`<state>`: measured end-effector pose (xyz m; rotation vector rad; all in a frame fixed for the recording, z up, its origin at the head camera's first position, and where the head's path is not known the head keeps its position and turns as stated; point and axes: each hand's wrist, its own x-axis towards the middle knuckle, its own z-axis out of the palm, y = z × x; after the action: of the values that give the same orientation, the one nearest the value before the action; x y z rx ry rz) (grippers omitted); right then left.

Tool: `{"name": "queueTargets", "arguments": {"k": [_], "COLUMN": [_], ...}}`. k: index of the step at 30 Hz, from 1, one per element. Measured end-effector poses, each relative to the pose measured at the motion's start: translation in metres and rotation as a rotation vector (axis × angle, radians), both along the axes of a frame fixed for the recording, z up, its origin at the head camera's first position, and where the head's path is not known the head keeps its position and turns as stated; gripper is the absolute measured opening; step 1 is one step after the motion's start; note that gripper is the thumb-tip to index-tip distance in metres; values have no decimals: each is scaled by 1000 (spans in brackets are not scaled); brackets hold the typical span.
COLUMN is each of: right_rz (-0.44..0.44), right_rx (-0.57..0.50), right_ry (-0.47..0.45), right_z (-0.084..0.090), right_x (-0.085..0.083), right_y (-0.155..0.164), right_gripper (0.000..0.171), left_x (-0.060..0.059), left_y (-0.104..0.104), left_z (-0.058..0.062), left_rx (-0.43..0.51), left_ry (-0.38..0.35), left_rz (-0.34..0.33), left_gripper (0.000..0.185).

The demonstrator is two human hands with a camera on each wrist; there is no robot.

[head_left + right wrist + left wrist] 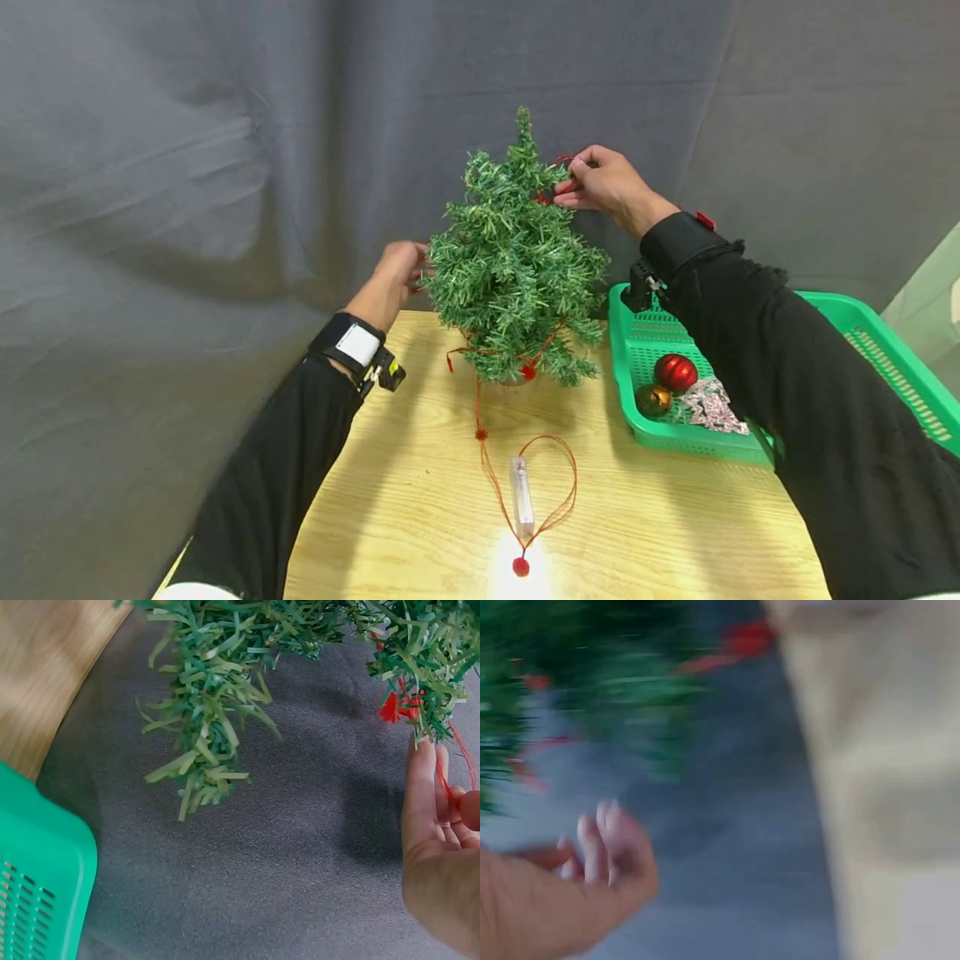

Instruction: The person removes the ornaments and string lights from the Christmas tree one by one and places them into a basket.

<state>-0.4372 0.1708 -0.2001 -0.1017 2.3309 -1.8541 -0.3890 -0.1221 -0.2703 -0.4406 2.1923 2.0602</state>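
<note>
While the right hand [603,185] pinched the thin, limp red string [564,160] near the treetop, the left hand [397,275], fingers loosely curled, steadied the light tree [517,267] on the table [675,517].

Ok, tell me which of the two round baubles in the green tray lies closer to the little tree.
The gold bauble. It sits at the green tray's near-left corner, darker and smaller-looking, while the red bauble lies beside it, farther right from the tree.

Red string light [525,467] on upright tree [517,267]
</note>
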Motion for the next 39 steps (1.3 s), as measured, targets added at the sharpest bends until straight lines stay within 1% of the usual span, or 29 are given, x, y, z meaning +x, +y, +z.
{"name": "queueTargets", "arguments": {"k": [1,2,4,5,6,7,8,9,10,11,12,13,14,15,18,20,22,24,25,27,29,31,33,36,39], "right_rz": [5,9,14,16,20,25,27,28,25,25,25,24,22,20,13,7,3,6,7,11,12,14,12,10,8], "right_rx": [0,4,15,22,30,46,66,81,92,105,112,119,120,121,134,144,146,139,132,123,119,121,127,122,108], "right_ry": [3,6,14,17,21,26,30,34,37,41,45,47,48,48,45,43,44,49,53,67,80,90,92,95,105], "right_z": [0,0,0,-1,-1,-2,-3,-3,-4,-5,-5,-6,-6,-6,-7,-7,-8,-8,-8,-9,-9,-9,-10,-11,-12], "right_x": [0,0,0,0,0,0,0,0,1,1,2,2,1,1,1,0,0,-1,-1,-1,-1,0,0,0,1], "right_y": [0,-1,-1,-1,-1,-1,-1,-1,1,2,3,4,5,6,7,8,9,9,9,10,11,12,12,12,11], "right_gripper": [13,13,14,14,14,14,13,13,13,13,13,13,13,13,13,14,15,14,14,13,12,12,12,12,12], "left_x": [2,4,8,10,12,14,15,16,15,15,15,14,13,12,8,7,6,6,6,7,8,10,12,17,25], "left_y": [-5,-9,-16,-18,-20,-21,-22,-22,-22,-22,-23,-24,-26,-29,-42,-53,-63,-72,-76,-80,-81,-78,-71,-58,-41], "left_z": [-14,-29,-55,-66,-75,-81,-87,-90,-92,-92,-91,-89,-86,-83,-74,-68,-62,-53,-48,-36,-21,-5,11,36,60], "left_rx": [33,70,134,177,217,256,281,300,322,333,343,349,361,374,387,394,411,464,499,579,661,743,799,829,801], "left_ry": [-63,-131,-239,-276,-297,-307,-301,-283,-269,-256,-251,-250,-246,-245,-228,-203,-165,-109,-72,13,88,142,180,237,323], "left_rz": [-37,-99,-275,-370,-456,-525,-583,-626,-650,-659,-652,-638,-627,-607,-563,-545,-540,-531,-536,-554,-577,-609,-635,-668,-685], "left_gripper": [26,31,42,49,54,55,54,48,42,37,31,26,27,22,15,20,30,36,36,36,32,29,26,26,28]}}
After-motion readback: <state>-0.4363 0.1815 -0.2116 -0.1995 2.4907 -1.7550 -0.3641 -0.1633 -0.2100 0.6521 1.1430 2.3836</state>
